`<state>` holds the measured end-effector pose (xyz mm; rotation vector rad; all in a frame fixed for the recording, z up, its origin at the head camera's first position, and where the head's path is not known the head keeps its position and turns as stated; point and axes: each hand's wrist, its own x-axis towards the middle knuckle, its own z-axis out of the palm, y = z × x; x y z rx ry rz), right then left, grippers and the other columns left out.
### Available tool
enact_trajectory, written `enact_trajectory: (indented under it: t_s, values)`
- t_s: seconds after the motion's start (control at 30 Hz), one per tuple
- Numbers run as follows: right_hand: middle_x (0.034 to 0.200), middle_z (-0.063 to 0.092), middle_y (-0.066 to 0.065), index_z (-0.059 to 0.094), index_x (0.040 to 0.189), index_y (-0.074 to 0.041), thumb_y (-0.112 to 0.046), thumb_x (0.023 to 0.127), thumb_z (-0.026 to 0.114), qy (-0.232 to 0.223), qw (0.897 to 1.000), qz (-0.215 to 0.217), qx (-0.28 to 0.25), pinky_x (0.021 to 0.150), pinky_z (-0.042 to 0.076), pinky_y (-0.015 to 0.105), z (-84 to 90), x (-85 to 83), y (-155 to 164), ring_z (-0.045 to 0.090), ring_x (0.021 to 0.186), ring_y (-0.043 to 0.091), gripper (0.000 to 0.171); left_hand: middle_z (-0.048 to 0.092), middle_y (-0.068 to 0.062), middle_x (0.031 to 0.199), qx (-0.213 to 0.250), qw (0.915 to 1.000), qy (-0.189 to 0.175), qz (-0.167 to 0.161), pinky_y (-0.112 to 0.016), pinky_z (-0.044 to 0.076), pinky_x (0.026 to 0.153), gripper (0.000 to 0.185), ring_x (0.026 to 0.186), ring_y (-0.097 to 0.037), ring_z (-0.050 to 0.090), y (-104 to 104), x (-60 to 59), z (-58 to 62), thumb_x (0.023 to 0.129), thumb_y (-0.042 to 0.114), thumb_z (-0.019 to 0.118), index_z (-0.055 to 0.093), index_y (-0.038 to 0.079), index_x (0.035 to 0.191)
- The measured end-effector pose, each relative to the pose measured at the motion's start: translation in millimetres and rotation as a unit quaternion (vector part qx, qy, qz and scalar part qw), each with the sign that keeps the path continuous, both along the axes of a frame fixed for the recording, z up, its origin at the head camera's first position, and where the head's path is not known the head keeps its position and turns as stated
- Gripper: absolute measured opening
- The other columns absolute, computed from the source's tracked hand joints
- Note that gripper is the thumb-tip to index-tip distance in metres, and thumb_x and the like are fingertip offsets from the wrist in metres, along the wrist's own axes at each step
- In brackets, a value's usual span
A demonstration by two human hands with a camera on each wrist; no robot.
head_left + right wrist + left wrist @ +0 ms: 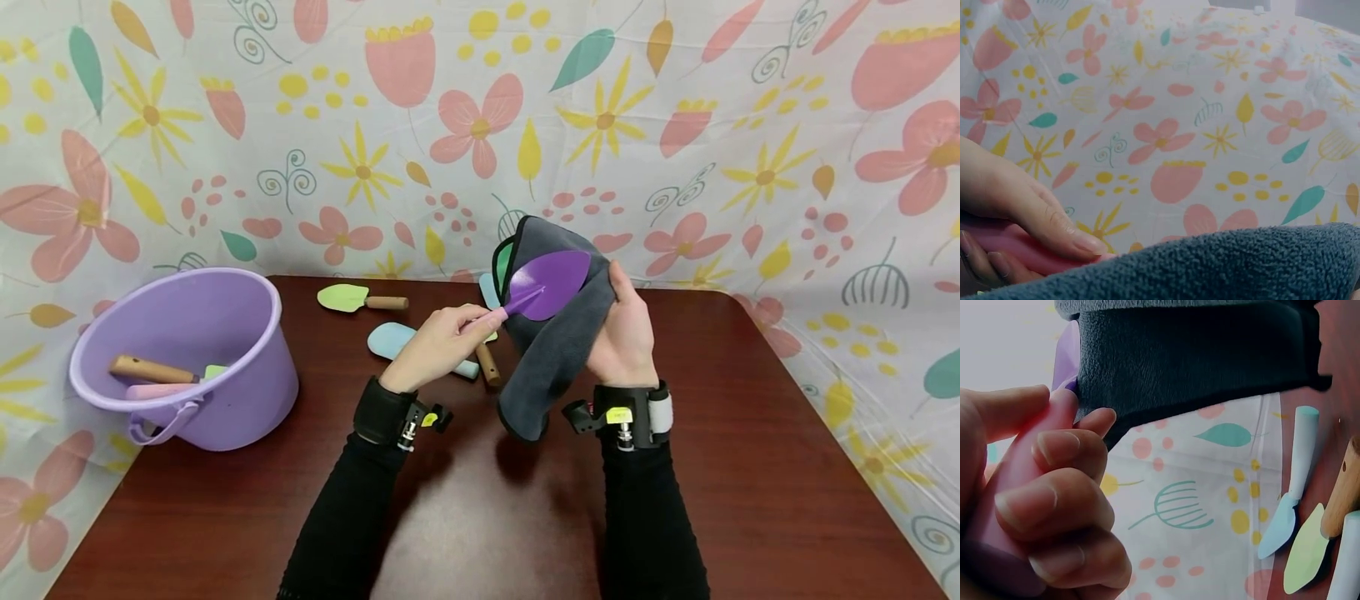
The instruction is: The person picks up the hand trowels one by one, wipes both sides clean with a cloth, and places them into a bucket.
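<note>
The purple trowel (546,285) sits just right of the frame's centre in the head view, its long axis running from the pink handle at lower left up to the blade tip at upper right. The left hand (438,343) grasps that handle with fingers curled round it, as the left wrist view shows close up. The blade lies flat against the grey cloth (553,350), which the right hand (626,329) holds up from behind, fingers wrapped into the fabric; the cloth's loose end hangs toward the dark wooden table (750,467). So the blade lies directly left of the right palm, touching the cloth between them. Further trowels (360,298) lie on the table behind the hands. At the left of the frame a lilac bucket (187,358) holds more tools. A flowered sheet (675,125) covers the backdrop
</note>
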<state>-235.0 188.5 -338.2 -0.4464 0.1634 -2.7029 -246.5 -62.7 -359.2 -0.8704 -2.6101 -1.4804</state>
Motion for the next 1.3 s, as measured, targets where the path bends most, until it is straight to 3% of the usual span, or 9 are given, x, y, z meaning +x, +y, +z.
enact_trajectory:
  t_s: [0.3, 0.4, 0.53, 0.67, 0.87, 1.03, 1.1, 1.17, 1.3]
  values:
    - [0.149, 0.039, 0.01, 0.025, 0.156, -0.021, -0.03, 0.108, 0.038, 0.021, 0.999, 0.023, -0.022, 0.113, 0.023, 0.031, 1.2, 0.8, 7, 0.041, 0.134, 0.026, 0.051, 0.033, 0.002, 0.062, 0.001, 1.0, 0.007, 0.002, -0.031, 0.029, 0.057, 0.037, 0.055, -0.014, 0.032, -2, -3.6, -3.4, 0.099, 0.055, 0.047, 0.062, 0.024, 0.085]
    - [0.155, 0.033, 0.005, 0.023, 0.157, -0.023, -0.028, 0.108, 0.038, 0.015, 0.999, 0.023, -0.023, 0.114, 0.022, 0.032, 2.1, 0.7, 11, 0.034, 0.14, 0.022, 0.052, 0.032, 0.002, 0.062, 0.004, 1.0, 0.002, 0.008, -0.032, 0.028, 0.056, 0.036, 0.054, -0.014, 0.032, -4, -4.6, -4.3, 0.099, 0.054, 0.048, 0.062, 0.024, 0.086]
    - [0.162, 0.011, -0.008, 0.013, 0.157, -0.031, -0.023, 0.107, 0.04, -0.014, 1.0, 0.001, -0.028, 0.116, 0.013, 0.035, 2.6, 1.9, 18, 0.009, 0.148, 0.013, 0.058, 0.029, 0.001, 0.062, 0.009, 0.9998, -0.008, 0.015, -0.032, 0.025, 0.055, 0.034, 0.053, -0.015, 0.028, -10, -2.4, -6.4, 0.1, 0.05, 0.049, 0.059, 0.022, 0.084]
    - [0.161, 0.003, -0.017, 0.01, 0.157, -0.036, -0.021, 0.107, 0.042, -0.036, 0.999, -0.003, -0.019, 0.116, 0.014, 0.035, 4.1, -1.2, 26, 0.0, 0.147, 0.006, 0.061, 0.025, 0.001, 0.063, 0.001, 0.9995, -0.015, 0.027, -0.032, 0.021, 0.054, 0.042, 0.053, -0.015, 0.023, -20, 1.9, -10.8, 0.101, 0.05, 0.048, 0.05, 0.017, 0.075]
    - [0.161, 0.005, -0.017, 0.008, 0.156, -0.039, -0.023, 0.107, 0.043, -0.037, 0.998, 0.004, 0.046, 0.116, 0.014, 0.033, 8.4, -0.7, 39, 0.003, 0.147, 0.005, 0.062, 0.03, 0.004, 0.06, -0.069, 0.9958, -0.004, 0.06, -0.032, 0.027, 0.054, 0.037, 0.053, -0.014, 0.03, -41, 7.6, -7.9, 0.101, 0.048, 0.05, 0.058, 0.02, 0.079]
    - [0.157, 0.022, -0.009, 0.009, 0.156, -0.038, -0.027, 0.107, 0.041, -0.021, 0.993, 0.015, 0.111, 0.116, 0.012, 0.031, 11.4, 4.3, 54, 0.025, 0.143, 0.015, 0.06, 0.042, 0.003, 0.061, -0.166, 0.981, 0.013, 0.099, -0.035, 0.035, 0.059, 0.038, 0.057, -0.015, 0.043, -67, 14.7, 7.1, 0.1, 0.053, 0.048, 0.063, 0.023, 0.083]
    - [0.154, 0.028, -0.007, 0.009, 0.157, -0.036, -0.028, 0.107, 0.041, -0.011, 0.989, 0.011, 0.144, 0.116, 0.012, 0.03, 14.0, 4.7, 60, 0.034, 0.138, 0.016, 0.06, 0.052, 0.004, 0.069, -0.193, 0.9747, 0.021, 0.111, -0.035, 0.036, 0.061, 0.04, 0.059, -0.016, 0.045, -80, 17.0, 15.3, 0.1, 0.054, 0.046, 0.063, 0.022, 0.083]
    - [0.155, 0.023, -0.008, 0.004, 0.156, -0.036, -0.03, 0.107, 0.04, 0.003, 0.981, 0.003, 0.195, 0.116, 0.01, 0.029, 17.8, 5.0, 67, 0.033, 0.137, 0.015, 0.061, 0.059, 0.007, 0.081, -0.213, 0.9693, 0.027, 0.12, -0.036, 0.038, 0.063, 0.04, 0.061, -0.015, 0.046, -92, 19.7, 24.5, 0.1, 0.054, 0.045, 0.064, 0.023, 0.085]
    - [0.159, 0.002, -0.01, -0.004, 0.156, -0.035, -0.036, 0.106, 0.04, 0.011, 0.945, -0.021, 0.327, 0.116, 0.01, 0.029, 25.6, 3.6, 77, 0.014, 0.144, 0.012, 0.066, 0.052, 0.004, 0.073, -0.254, 0.9566, 0.034, 0.139, -0.037, 0.036, 0.062, 0.044, 0.062, -0.018, 0.044, -121, 28.8, 45.8, 0.099, 0.058, 0.042, 0.062, 0.021, 0.083]
